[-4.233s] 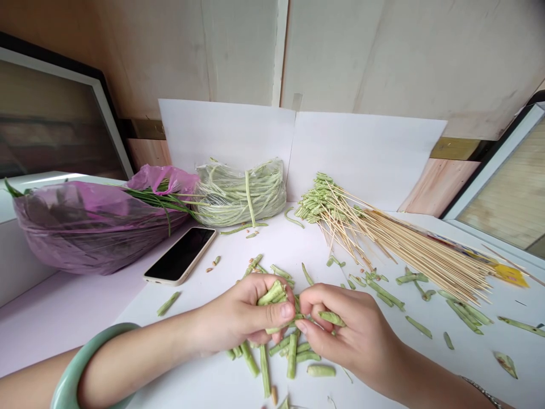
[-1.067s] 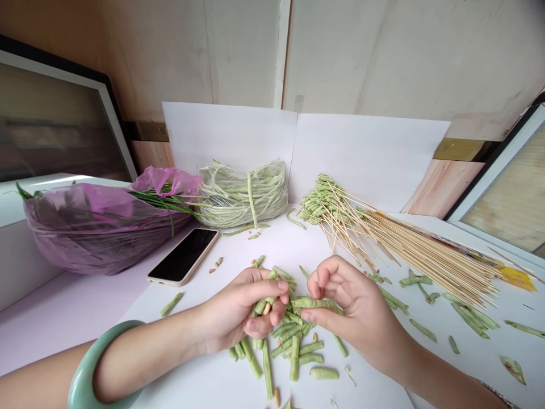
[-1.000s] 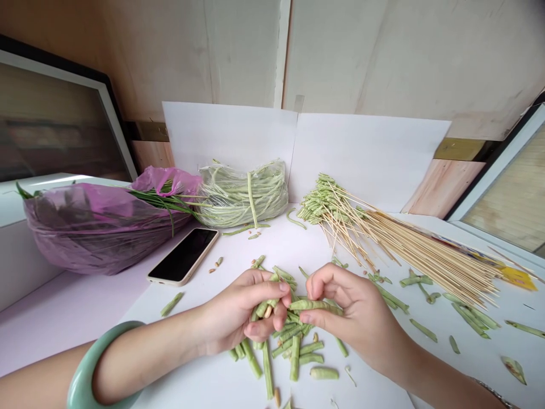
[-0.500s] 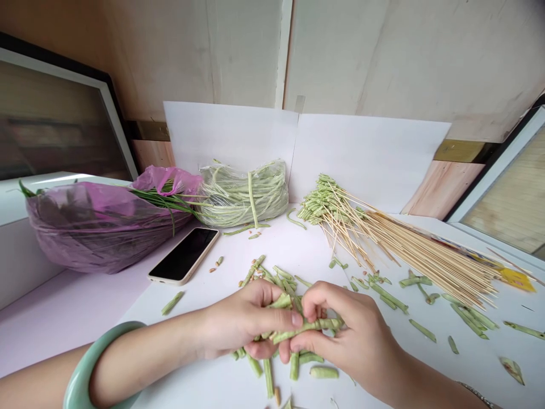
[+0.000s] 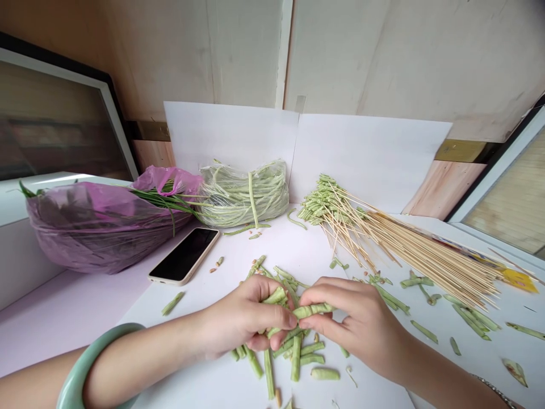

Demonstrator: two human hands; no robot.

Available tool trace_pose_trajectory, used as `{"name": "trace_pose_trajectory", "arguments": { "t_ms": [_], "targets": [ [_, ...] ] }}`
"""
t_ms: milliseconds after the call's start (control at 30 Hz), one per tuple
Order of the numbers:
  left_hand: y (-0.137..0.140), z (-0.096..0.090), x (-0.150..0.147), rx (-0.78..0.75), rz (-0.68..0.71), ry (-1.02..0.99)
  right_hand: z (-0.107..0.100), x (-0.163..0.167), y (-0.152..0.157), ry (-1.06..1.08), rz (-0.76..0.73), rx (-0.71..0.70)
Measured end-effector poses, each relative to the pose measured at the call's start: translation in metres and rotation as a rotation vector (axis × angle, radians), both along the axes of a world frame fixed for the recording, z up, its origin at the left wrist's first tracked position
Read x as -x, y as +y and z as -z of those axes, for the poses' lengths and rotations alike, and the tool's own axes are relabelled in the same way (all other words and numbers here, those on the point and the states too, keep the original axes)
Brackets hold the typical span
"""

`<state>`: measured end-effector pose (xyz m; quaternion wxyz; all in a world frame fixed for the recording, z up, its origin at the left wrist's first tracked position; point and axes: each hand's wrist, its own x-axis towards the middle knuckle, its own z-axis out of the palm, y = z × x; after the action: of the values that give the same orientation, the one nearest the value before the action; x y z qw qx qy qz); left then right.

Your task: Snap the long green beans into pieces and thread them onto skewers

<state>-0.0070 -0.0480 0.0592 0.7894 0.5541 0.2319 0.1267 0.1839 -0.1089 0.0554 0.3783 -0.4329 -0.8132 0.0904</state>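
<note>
My left hand is closed round a small bunch of cut green bean pieces, their ends showing above the thumb. Between the thumb and fingers of my right hand is one bean piece, held nearly level, its left end by the left thumb tip. Under and around both hands lies a loose pile of cut bean pieces on the white surface. The right fingertips are partly hidden behind the bean piece.
Skewered beans lie at the back right, by a bundle of bamboo skewers. A clear bag of long beans, a purple bag of greens and a phone sit left. Bean scraps are scattered right.
My right hand has shifted slightly right, and its bean piece has moved up and away from over the left thumb. More of the pile below shows. The left hand keeps its bunch.
</note>
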Motion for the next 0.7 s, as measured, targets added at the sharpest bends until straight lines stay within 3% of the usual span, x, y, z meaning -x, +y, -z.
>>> {"name": "trace_pose_trajectory", "arguments": {
  "t_ms": [133,233,400,567,700],
  "targets": [
    [-0.001,0.005,0.001,-0.135,0.05,0.069,0.001,0.002,0.0,-0.07,-0.027,-0.129],
    [-0.001,0.003,0.004,-0.296,0.087,0.101,-0.002,0.004,-0.007,-0.242,-0.054,-0.201],
    [-0.002,-0.007,0.007,-0.55,0.316,0.146,-0.01,0.012,-0.02,-0.458,-0.201,-0.228],
    [-0.003,-0.009,0.007,-0.671,0.488,0.024,0.002,0.02,-0.02,-0.275,-0.346,-0.277],
    [0.0,-0.013,0.007,-0.704,0.504,0.06,0.001,0.014,-0.019,-0.245,-0.338,-0.122]
  ]
}}
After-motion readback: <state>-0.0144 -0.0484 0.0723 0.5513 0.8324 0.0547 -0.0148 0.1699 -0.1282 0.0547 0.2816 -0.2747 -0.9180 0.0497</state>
